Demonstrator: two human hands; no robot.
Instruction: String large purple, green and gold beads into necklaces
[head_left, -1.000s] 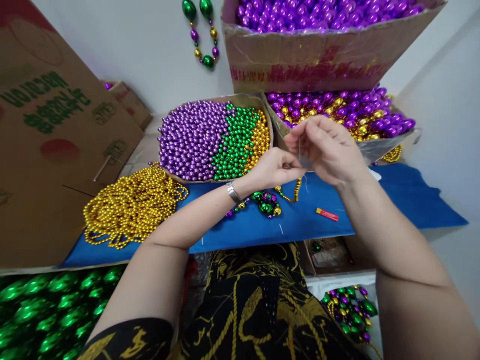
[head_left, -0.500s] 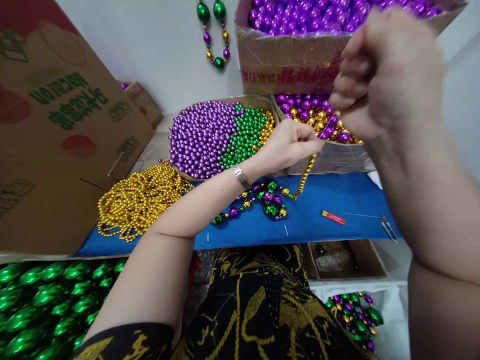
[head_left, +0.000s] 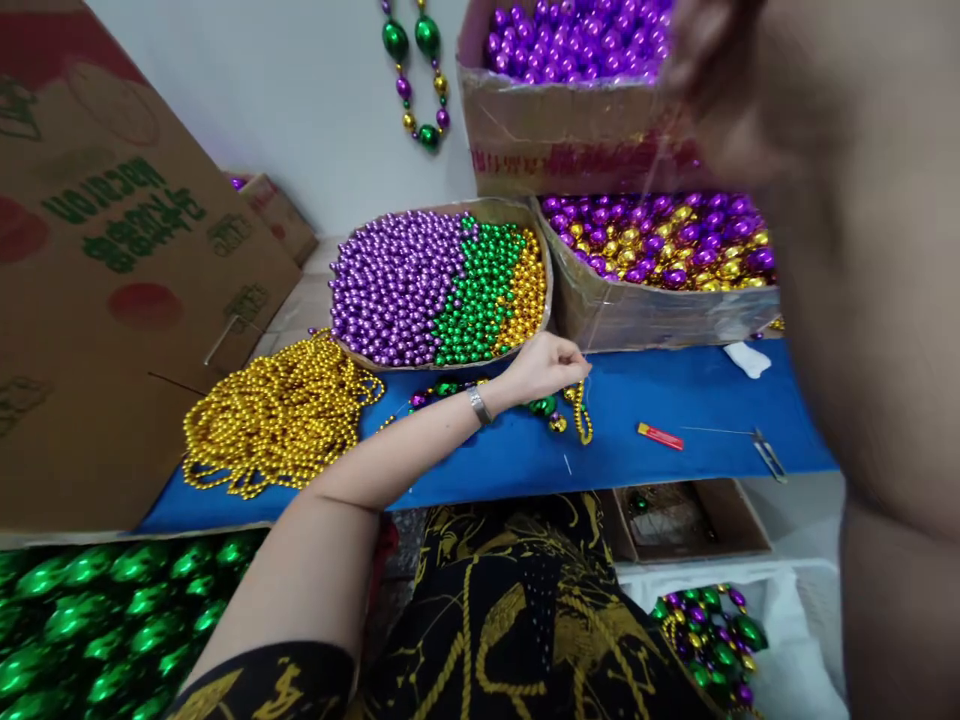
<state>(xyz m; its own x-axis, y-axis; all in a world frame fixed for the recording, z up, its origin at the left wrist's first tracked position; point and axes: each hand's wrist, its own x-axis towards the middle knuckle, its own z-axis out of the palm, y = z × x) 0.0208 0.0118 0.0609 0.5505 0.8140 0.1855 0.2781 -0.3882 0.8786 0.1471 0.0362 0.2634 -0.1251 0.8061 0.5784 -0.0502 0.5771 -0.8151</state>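
Observation:
My left hand (head_left: 551, 365) is closed in a pinch just above the blue table cover, in front of the bead trays. From its fingertips hangs a short strand of gold beads (head_left: 583, 415), its lower end near the cloth. A thin clear thread (head_left: 622, 235) runs from the pinch up to my right hand (head_left: 724, 95). Raised high at the right and blurred, that hand has its fingers curled around the thread's upper part. Partly hidden behind my left forearm is a string of green, purple and gold beads (head_left: 545, 405) lying on the cloth.
A tray of small purple, green and gold beads (head_left: 442, 290) stands at the back. Boxes of larger beads (head_left: 660, 240) are beside it. Gold bead strands (head_left: 274, 420) lie left; a red-yellow lighter (head_left: 660, 436) and thread snips (head_left: 769, 455) lie right. A finished-looking necklace (head_left: 427, 135) hangs on the wall.
My left hand has moved left and down, bringing the gold strand lower over the cloth. My right hand has risen and come nearer the camera, and the thread between the hands is longer.

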